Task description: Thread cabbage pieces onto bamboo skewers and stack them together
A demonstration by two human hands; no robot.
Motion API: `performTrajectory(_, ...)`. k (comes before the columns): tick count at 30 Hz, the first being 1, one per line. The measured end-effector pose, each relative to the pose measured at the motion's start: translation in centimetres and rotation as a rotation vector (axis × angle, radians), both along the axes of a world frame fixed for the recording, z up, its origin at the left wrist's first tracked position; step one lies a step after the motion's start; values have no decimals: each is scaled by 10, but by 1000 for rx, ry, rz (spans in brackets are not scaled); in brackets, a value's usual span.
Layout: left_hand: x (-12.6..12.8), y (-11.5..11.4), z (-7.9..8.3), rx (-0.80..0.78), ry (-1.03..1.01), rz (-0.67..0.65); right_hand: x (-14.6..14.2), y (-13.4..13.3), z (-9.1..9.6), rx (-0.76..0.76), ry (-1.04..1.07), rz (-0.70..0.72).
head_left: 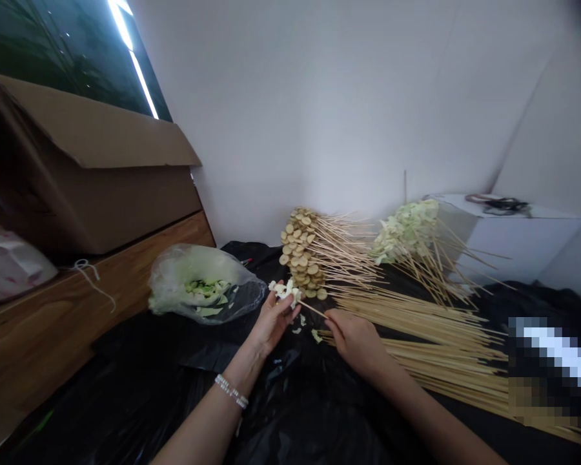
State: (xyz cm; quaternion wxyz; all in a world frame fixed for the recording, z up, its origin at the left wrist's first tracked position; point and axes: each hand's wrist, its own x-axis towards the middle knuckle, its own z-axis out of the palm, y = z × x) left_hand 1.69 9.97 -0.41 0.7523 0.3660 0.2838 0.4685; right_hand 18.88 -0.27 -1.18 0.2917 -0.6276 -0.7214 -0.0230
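My left hand (274,321) is closed around pale cabbage pieces (285,292) at the end of a wooden skewer (312,309). My right hand (356,339) grips the skewer's other end, its fingers pinched together. Just beyond the left hand lies a pile of skewers threaded with round, tan slices (301,248), their bare ends pointing right. Left of it, an open clear plastic bag (174,284) holds more cut cabbage (208,294). Loose bare skewers (416,316) lie in bundles behind and beside my right hand. A few cabbage scraps (316,336) are near its fingertips.
Filled cabbage skewers (407,232) are heaped at the back right, before a white box (518,239) with a dark cord on top. A cardboard box (126,200) stands on a wooden surface (174,240) at left. Black plastic sheeting (174,387) covers the work area.
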Motion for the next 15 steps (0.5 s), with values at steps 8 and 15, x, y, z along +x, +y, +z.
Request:
performTrajectory(8, 1, -5, -1, 42, 57, -102, 27, 3, 22, 223, 311, -98)
performTrajectory(15, 1, -3, 1, 16, 99, -83, 87, 1, 51, 202, 630, -181)
